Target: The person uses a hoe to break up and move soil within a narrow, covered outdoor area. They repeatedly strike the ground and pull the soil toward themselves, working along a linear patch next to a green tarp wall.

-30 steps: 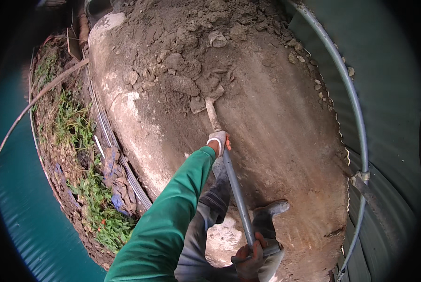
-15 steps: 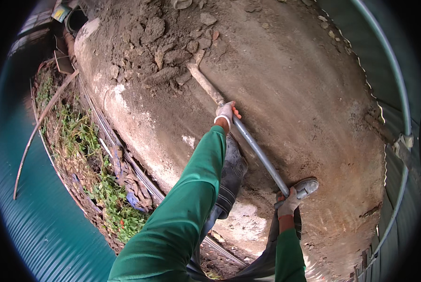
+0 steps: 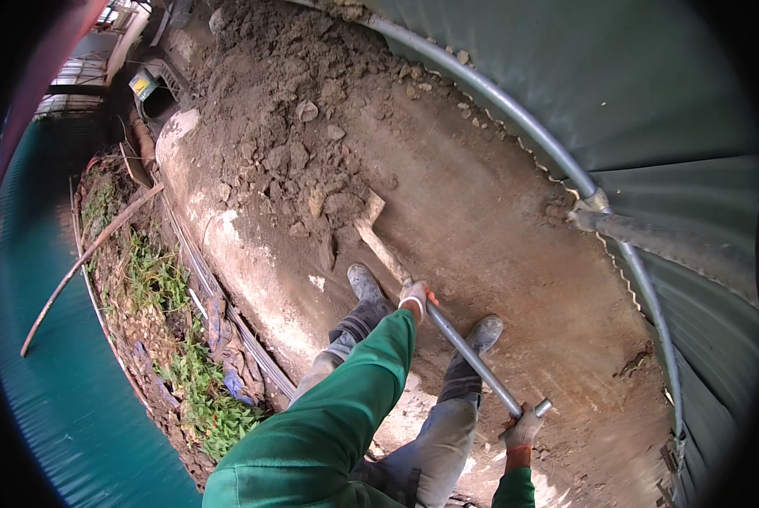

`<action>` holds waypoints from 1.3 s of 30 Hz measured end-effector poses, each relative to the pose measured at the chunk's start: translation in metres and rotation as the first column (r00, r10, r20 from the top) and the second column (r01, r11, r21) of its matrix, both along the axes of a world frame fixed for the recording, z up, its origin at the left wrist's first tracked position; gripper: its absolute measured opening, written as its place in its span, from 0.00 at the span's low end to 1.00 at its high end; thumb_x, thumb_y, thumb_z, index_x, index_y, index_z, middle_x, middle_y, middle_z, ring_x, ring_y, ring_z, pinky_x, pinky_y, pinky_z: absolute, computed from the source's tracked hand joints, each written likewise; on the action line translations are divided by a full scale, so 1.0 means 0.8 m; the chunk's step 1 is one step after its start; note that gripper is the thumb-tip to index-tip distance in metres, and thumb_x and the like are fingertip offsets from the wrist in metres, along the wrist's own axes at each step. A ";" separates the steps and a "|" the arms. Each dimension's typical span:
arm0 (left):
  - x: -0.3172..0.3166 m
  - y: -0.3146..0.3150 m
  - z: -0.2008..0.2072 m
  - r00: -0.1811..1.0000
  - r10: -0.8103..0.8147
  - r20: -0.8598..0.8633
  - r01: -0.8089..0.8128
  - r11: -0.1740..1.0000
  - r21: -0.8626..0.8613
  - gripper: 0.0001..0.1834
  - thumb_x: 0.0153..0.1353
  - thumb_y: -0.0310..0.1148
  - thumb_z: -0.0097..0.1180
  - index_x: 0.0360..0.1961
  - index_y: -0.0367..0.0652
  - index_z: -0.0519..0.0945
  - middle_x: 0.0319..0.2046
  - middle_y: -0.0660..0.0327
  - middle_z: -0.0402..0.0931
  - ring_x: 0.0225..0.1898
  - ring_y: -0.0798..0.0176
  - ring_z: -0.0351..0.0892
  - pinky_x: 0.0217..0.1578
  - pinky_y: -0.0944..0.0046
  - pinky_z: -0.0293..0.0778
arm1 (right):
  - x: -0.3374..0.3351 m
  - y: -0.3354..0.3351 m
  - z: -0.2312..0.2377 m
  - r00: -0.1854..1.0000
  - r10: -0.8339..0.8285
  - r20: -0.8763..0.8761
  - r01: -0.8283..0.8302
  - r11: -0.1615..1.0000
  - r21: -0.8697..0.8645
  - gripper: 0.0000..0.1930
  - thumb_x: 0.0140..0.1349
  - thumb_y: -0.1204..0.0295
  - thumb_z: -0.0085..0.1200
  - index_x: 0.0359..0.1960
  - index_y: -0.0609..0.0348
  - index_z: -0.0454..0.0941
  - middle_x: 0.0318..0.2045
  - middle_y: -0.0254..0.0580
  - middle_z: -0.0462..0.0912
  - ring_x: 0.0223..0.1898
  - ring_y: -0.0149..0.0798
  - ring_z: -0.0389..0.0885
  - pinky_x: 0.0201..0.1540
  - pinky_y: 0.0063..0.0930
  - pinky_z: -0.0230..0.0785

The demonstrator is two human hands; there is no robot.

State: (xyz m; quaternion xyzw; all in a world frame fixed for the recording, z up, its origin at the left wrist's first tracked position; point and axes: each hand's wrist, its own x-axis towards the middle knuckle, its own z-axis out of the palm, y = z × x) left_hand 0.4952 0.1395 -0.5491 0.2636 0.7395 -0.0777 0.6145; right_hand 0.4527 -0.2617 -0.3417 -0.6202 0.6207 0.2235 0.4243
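A shovel (image 3: pixel 451 333) with a grey pipe shaft and a dirt-caked lower end slants across the ground. My left hand (image 3: pixel 415 296), in a pale glove with orange at the fingers, is closed around the middle of the shaft. At the upper end, my gloved right hand (image 3: pixel 523 426) grips close to the short crossbar. The shovel's blade (image 3: pixel 372 207) lies low against the edge of a heap of loose dark soil (image 3: pixel 286 144); part of it seems hidden by dirt. Both my sleeves are green.
My boots stand on packed earth either side of the shaft. Dark sheet walling with a metal pipe (image 3: pixel 515 110) curves along the right. Left are weeds (image 3: pixel 155 284), thin rods, a bent stick (image 3: pixel 91 250) and teal corrugated sheeting (image 3: pixel 57 389). A small tin (image 3: pixel 143 84) sits far left.
My view has shifted, showing more of the wall and soil heap. Both hands keep hold of the shovel. More of its blade and the crossbar now shows, and my boots stand differently.
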 end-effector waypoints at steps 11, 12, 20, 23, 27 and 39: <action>0.045 -0.283 0.288 0.973 0.013 0.230 0.064 0.944 -0.324 0.08 0.66 0.34 0.61 0.38 0.42 0.75 0.26 0.59 0.74 0.21 0.58 0.77 0.23 0.52 0.81 | -0.062 -0.136 0.447 0.960 0.265 0.087 -0.215 0.901 -0.378 0.19 0.67 0.54 0.59 0.49 0.55 0.80 0.17 0.39 0.74 0.14 0.34 0.70 0.14 0.28 0.61; 0.050 -0.298 0.306 0.964 0.036 0.263 0.064 0.929 -0.365 0.09 0.67 0.35 0.61 0.37 0.43 0.75 0.25 0.59 0.74 0.23 0.57 0.77 0.25 0.52 0.81 | -0.055 -0.134 0.483 0.956 0.280 0.088 -0.227 0.895 -0.384 0.20 0.68 0.54 0.58 0.51 0.56 0.78 0.20 0.41 0.76 0.17 0.36 0.73 0.17 0.31 0.64; 0.084 -0.310 0.418 0.853 0.359 0.380 -0.061 0.790 -0.610 0.10 0.67 0.37 0.62 0.35 0.47 0.75 0.24 0.64 0.72 0.24 0.60 0.77 0.30 0.51 0.82 | -0.010 -0.078 0.627 0.875 0.482 0.052 -0.409 0.792 -0.452 0.22 0.70 0.55 0.54 0.52 0.61 0.74 0.28 0.49 0.80 0.25 0.44 0.79 0.27 0.41 0.73; 0.083 -0.232 0.444 0.786 0.498 0.367 -0.179 0.751 -0.636 0.10 0.67 0.37 0.62 0.35 0.47 0.75 0.24 0.64 0.72 0.25 0.60 0.77 0.31 0.51 0.83 | 0.035 -0.035 0.607 0.820 0.570 0.060 -0.488 0.750 -0.447 0.19 0.70 0.56 0.54 0.47 0.61 0.74 0.24 0.46 0.78 0.22 0.42 0.76 0.24 0.39 0.71; 0.035 -0.049 0.442 0.598 0.693 0.403 -0.420 0.699 -0.579 0.09 0.67 0.36 0.63 0.35 0.47 0.76 0.25 0.65 0.72 0.26 0.60 0.78 0.34 0.51 0.84 | 0.137 0.058 0.537 0.651 0.750 0.116 -0.670 0.639 -0.378 0.16 0.70 0.57 0.53 0.40 0.60 0.74 0.19 0.43 0.75 0.17 0.40 0.73 0.19 0.37 0.68; -0.684 0.446 0.659 0.162 0.624 0.765 -0.888 -0.247 0.389 0.08 0.63 0.34 0.61 0.28 0.43 0.79 0.13 0.62 0.71 0.12 0.59 0.71 0.16 0.56 0.74 | -0.074 0.777 0.524 -0.039 0.807 0.590 -0.839 -0.347 0.420 0.17 0.72 0.60 0.55 0.33 0.63 0.76 0.17 0.37 0.75 0.13 0.31 0.72 0.13 0.31 0.67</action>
